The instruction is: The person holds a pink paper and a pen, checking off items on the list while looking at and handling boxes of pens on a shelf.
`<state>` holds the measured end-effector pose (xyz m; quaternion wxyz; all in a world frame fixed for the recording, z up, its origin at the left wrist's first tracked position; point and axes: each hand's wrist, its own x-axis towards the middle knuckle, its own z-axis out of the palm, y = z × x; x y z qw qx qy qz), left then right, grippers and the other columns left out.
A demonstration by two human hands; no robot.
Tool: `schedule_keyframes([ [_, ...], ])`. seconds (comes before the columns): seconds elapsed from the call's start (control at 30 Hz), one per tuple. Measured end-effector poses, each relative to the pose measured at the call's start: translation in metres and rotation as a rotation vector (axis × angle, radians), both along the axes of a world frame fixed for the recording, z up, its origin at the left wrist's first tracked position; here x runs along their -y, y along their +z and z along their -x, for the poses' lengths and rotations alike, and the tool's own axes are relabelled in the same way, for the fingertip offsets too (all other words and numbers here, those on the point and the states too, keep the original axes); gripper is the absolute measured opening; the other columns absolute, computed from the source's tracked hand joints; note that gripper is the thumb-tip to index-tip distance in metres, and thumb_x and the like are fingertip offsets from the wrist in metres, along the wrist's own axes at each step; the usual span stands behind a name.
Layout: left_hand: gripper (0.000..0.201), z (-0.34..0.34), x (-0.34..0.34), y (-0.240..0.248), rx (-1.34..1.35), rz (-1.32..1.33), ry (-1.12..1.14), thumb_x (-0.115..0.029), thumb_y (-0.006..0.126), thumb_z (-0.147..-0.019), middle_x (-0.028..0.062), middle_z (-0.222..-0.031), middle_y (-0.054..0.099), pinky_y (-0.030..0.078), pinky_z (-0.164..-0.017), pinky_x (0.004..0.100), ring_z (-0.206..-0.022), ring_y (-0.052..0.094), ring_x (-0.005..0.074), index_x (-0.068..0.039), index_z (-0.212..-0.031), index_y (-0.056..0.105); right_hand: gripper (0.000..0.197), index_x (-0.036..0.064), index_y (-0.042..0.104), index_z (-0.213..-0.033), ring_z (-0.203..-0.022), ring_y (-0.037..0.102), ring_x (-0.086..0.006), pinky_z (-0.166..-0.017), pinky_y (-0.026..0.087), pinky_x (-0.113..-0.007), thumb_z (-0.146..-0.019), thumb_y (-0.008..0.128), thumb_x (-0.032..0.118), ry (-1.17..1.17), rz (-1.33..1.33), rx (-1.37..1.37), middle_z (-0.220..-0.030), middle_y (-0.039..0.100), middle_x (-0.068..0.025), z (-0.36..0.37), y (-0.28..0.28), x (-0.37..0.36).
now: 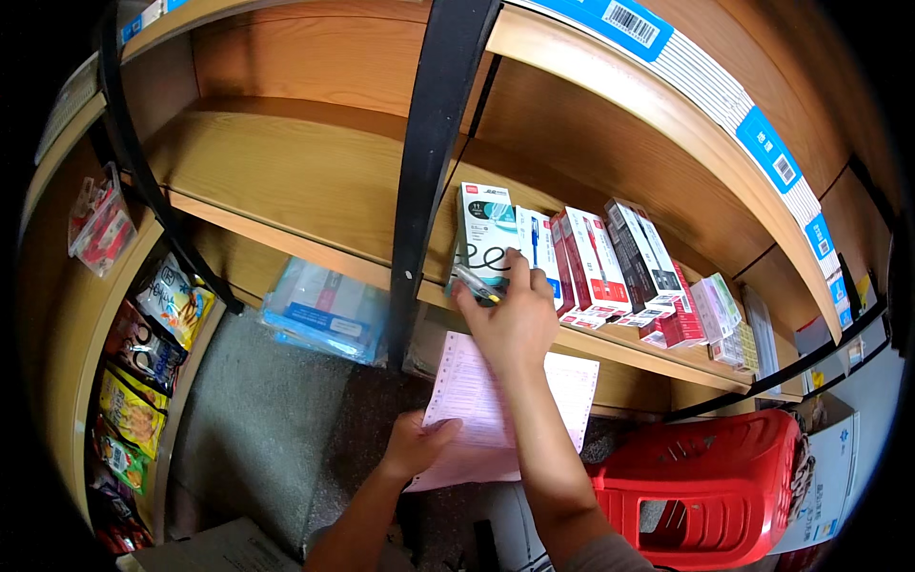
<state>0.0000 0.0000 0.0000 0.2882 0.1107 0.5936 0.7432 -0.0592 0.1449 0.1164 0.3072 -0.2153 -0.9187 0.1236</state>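
My left hand grips a pink printed sheet with punched edges, its thumb on top. The paper hangs below the shelf edge, partly behind my right forearm. My right hand reaches to the shelf, fingers closed around a slim silvery-white pen with a bit of yellow at one end. Its fingertips are at the front of a white and teal pen box; whether they touch it I cannot tell. Beside that stand a white and blue pen box, red and white pen boxes and a black box.
A black post divides the shelves. Clear-wrapped blue folders lie on a lower shelf. Snack bags fill the left rack, with a plastic tub above. A red plastic stool and a white carton stand at lower right.
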Motion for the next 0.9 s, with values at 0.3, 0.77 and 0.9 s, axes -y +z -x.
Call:
schedule_keyframes([
  [0.3,0.017,-0.003,-0.004,-0.009,0.012,0.026,0.014,-0.012,0.059,-0.077,0.0004,-0.078,0.06,0.043,-0.061,0.02,-0.069,0.051,0.0042,0.001,-0.088,0.061,0.066,0.0044,0.041,-0.111,-0.071,0.055,-0.0321,-0.055,0.045,-0.039,-0.059,0.067,0.034,-0.035,-0.015,-0.036,-0.078,0.052,-0.017,0.009,-0.01,0.015],
  [0.77,0.017,-0.01,-0.018,-0.011,-0.004,-0.078,-0.021,-0.008,0.057,-0.078,0.002,-0.084,0.06,0.042,-0.065,0.0208,-0.074,0.052,0.0058,0.002,-0.091,0.059,0.067,0.0054,0.037,-0.117,-0.077,0.053,-0.033,-0.06,0.046,-0.039,-0.06,0.07,0.018,0.22,0.191,-0.11,-0.092,0.046,-0.0169,-0.025,0.009,0.007],
  [0.9,0.018,-0.014,-0.018,-0.001,-0.033,-0.066,-0.014,-0.008,0.057,-0.078,0.004,-0.086,0.06,0.043,-0.068,0.0215,-0.076,0.054,0.0074,0.003,-0.093,0.058,0.02,-0.0023,0.052,-0.09,-0.066,0.048,-0.016,-0.055,0.041,-0.021,-0.074,0.04,-0.001,0.3,0.351,-0.465,-0.087,0.05,-0.011,-0.092,0.006,-0.001],
])
